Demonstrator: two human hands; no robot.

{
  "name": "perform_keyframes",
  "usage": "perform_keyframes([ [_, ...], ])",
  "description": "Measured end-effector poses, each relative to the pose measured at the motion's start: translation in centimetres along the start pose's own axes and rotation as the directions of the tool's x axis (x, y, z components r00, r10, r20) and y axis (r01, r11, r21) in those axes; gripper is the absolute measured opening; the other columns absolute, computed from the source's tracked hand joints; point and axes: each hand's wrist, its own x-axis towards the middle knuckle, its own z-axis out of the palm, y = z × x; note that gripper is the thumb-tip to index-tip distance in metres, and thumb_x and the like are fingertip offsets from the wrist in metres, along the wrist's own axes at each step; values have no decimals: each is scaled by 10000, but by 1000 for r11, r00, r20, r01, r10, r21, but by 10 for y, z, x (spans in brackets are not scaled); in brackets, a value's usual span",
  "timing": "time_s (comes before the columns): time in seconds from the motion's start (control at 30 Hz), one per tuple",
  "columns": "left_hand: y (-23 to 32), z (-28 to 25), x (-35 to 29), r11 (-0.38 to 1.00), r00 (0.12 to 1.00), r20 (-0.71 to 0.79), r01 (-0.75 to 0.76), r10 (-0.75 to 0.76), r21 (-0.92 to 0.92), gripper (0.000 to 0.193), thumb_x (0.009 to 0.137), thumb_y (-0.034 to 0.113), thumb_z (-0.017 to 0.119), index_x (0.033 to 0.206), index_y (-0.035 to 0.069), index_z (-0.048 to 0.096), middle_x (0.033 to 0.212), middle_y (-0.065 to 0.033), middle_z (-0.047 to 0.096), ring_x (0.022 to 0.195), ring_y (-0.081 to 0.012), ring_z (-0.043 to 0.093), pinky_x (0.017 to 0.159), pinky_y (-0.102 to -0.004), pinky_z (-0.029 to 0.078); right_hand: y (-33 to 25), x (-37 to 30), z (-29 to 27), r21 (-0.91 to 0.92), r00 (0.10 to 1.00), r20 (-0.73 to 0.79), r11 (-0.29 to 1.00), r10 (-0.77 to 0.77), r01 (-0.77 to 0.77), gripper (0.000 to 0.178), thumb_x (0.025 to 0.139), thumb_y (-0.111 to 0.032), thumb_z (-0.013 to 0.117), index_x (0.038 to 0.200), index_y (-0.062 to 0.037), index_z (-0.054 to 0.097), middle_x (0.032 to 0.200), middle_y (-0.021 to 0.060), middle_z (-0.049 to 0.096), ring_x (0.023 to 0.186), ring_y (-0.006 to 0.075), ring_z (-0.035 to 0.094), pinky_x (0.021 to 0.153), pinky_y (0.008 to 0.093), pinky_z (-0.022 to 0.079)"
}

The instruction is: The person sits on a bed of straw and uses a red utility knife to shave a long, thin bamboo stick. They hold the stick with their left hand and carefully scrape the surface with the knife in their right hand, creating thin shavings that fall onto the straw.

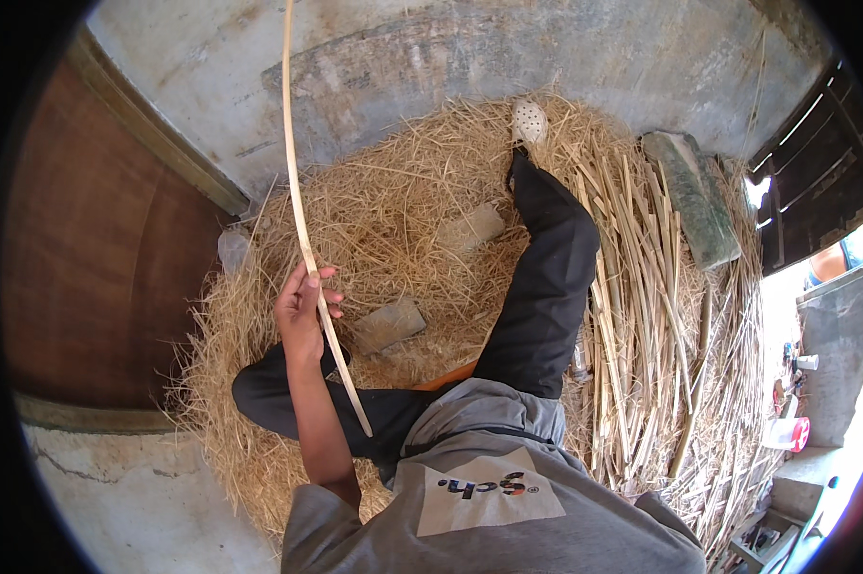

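My left hand [305, 301] pinches a long, thin, pale bamboo strip [298, 196] between thumb and fingers, with the other fingers partly spread behind it. From the grip the strip rises past the top edge of the view. Its lower end comes down over my bent left leg [276, 390], in dark trousers. My right hand and forearm do not show. Part of a narrow orange thing [447, 376] sticks out between my thighs; its kind cannot be made out.
Bamboo shavings [374, 206] cover the floor, with two stone blocks, one of them [390, 325] nearer. On the right lie many split bamboo strips [622, 316] and a stone slab [691, 196]. A brown door [106, 239] stands left. A white-and-red container [785, 433] sits far right; a person [826, 264] is outside.
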Motion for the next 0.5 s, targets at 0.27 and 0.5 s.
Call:
perform_keyframes([
  [0.27, -11, -28, -10, 999, 991, -132, 16, -23, -51, 398, 973, 144, 544, 1334, -7, 467, 1034, -126, 657, 627, -96, 596, 453, -213, 484, -145, 52, 100, 558, 745, -145, 568, -651, 605, 380, 759, -136, 656, 1098, 29, 605, 1098, 228, 613, 969, 367, 609, 878, 440, 466],
  [0.5, 12, -25, -9, 999, 988, -145, -48, 48, 2, 359, 983, 135, 524, 1319, 13, 486, 979, -95, 654, 556, -53, 517, 395, -173, 376, -224, -118, 102, 312, 269, -145, 214, -952, 926, 461, 739, -196, 694, 1169, -63, 592, 1050, 250, 633, 985, 378, 628, 831, 456, 492],
])
